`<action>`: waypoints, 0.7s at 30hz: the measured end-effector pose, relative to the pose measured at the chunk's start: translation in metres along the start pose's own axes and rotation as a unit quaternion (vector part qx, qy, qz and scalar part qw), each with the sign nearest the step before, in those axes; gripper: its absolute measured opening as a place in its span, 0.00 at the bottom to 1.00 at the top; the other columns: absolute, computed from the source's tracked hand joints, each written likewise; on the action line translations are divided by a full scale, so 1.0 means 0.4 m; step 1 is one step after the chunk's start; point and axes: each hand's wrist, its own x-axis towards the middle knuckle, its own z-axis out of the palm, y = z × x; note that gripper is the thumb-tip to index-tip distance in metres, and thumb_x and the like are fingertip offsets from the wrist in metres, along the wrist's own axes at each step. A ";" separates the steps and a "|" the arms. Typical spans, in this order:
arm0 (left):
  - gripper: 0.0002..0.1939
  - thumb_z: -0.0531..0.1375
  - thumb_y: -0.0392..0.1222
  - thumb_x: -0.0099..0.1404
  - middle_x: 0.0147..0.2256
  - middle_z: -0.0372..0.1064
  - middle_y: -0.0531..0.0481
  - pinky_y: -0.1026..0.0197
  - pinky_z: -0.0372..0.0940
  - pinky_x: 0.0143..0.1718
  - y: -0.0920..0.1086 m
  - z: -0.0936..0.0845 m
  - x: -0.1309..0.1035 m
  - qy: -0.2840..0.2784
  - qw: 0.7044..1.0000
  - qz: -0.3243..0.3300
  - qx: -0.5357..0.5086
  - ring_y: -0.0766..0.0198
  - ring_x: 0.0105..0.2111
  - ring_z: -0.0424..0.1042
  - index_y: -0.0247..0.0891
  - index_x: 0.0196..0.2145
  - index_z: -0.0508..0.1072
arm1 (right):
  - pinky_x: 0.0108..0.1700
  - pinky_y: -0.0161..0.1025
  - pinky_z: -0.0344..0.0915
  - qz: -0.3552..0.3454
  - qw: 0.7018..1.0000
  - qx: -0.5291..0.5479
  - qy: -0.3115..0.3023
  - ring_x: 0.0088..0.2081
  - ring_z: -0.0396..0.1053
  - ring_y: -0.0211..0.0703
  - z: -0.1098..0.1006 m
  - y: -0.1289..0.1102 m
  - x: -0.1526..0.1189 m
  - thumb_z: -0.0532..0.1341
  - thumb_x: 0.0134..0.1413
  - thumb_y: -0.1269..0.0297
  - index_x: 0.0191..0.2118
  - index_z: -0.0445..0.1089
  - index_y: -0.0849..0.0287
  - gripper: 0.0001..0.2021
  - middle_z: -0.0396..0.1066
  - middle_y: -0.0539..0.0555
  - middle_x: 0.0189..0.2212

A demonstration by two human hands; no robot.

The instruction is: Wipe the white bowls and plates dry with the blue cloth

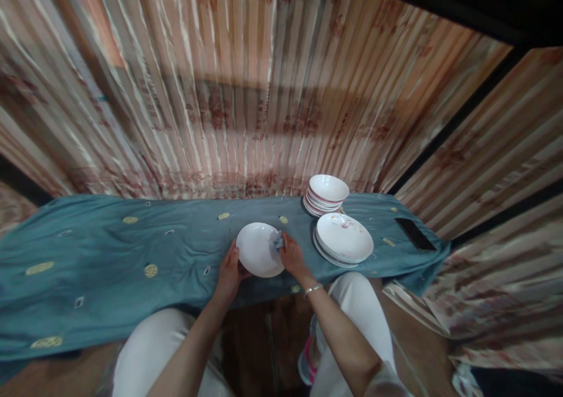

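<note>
A white plate [258, 251] is tilted up in front of me over the near part of the covered table. My left hand [231, 268] grips its left rim, with some of the fingers hidden beneath it. At the plate's right edge, my right hand [291, 253] is closed on a small bluish-grey cloth [278, 241], which touches the inner face of the plate. Right of that hand lies a stack of white plates [344, 237], the top one printed with small flowers. Behind that stack stand several nested white bowls [328, 190] with reddish rims.
A teal cloth with yellow motifs [176, 233] covers the long table. A dark flat phone-like object [414, 234] lies at its right end. Patterned curtains [246, 92] hang behind, and a dark post [457, 118] slants at the right. My knees are close to the front edge.
</note>
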 end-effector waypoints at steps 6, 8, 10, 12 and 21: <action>0.33 0.61 0.49 0.68 0.50 0.75 0.41 0.56 0.77 0.32 0.014 -0.001 -0.004 0.004 1.000 -0.002 -0.012 0.62 0.30 0.77 0.43 0.67 0.62 | 0.62 0.55 0.64 0.072 0.997 -0.021 0.010 0.56 0.72 0.58 0.003 -0.048 -0.032 0.56 0.54 0.71 0.61 0.66 0.67 0.27 0.75 0.68 0.54; 0.32 0.61 0.48 0.69 0.51 0.75 0.41 0.59 0.76 0.31 0.019 -0.001 -0.003 0.004 1.000 0.003 -0.018 0.65 0.29 0.76 0.44 0.68 0.61 | 0.63 0.54 0.63 0.119 0.993 -0.023 0.001 0.57 0.72 0.58 0.000 -0.073 -0.041 0.56 0.55 0.71 0.62 0.65 0.70 0.28 0.73 0.71 0.56; 0.32 0.60 0.48 0.69 0.54 0.74 0.41 0.60 0.76 0.31 0.023 -0.002 -0.001 0.005 1.000 0.012 -0.024 0.65 0.30 0.77 0.45 0.69 0.60 | 0.62 0.53 0.63 0.154 0.988 -0.008 0.000 0.57 0.72 0.58 -0.003 -0.095 -0.049 0.56 0.54 0.70 0.60 0.67 0.70 0.27 0.72 0.72 0.56; 0.34 0.61 0.49 0.69 0.55 0.74 0.41 0.61 0.75 0.30 0.026 -0.003 0.003 0.008 0.999 0.023 -0.027 0.63 0.32 0.78 0.47 0.69 0.59 | 0.60 0.52 0.65 0.174 0.984 0.031 0.007 0.54 0.74 0.57 -0.002 -0.112 -0.057 0.57 0.54 0.69 0.55 0.71 0.66 0.22 0.76 0.68 0.52; 0.26 0.63 0.51 0.67 0.54 0.75 0.38 0.57 0.76 0.39 0.022 0.000 0.024 0.029 0.997 0.049 -0.053 0.55 0.44 0.80 0.39 0.58 0.69 | 0.31 0.39 0.73 0.314 0.786 0.532 0.014 0.27 0.74 0.44 0.083 -0.179 -0.109 0.67 0.41 0.60 0.31 0.73 0.59 0.10 0.75 0.50 0.23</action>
